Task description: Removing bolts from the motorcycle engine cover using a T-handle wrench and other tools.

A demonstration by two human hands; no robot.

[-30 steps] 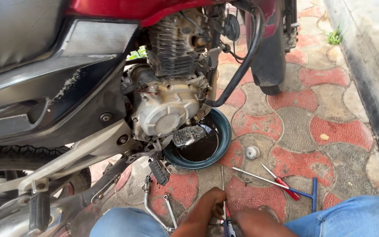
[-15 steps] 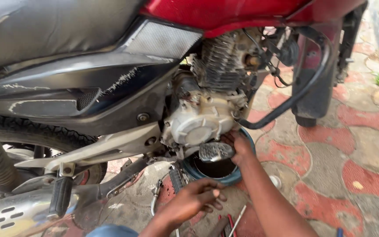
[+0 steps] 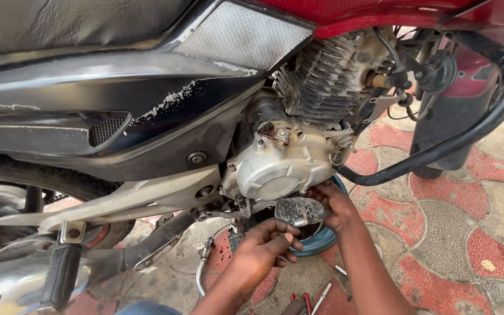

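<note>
Two hands work under the motorcycle engine point(image 3: 281, 169): right hand point(image 3: 336, 205) at three o'clock with fingers clamped on the footpeg point(image 3: 298, 210), left hand point(image 3: 263, 248) curled beneath, its grip unclear, blue drain pan point(image 3: 322, 242) already in place, nothing visibly removed yet.

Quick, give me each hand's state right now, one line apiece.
Left hand: fingers curled under the engine, by the footpeg; whether it holds anything cannot be told.
Right hand: fingers curled at the engine's underside over the blue drain pan; grip cannot be told.
</note>
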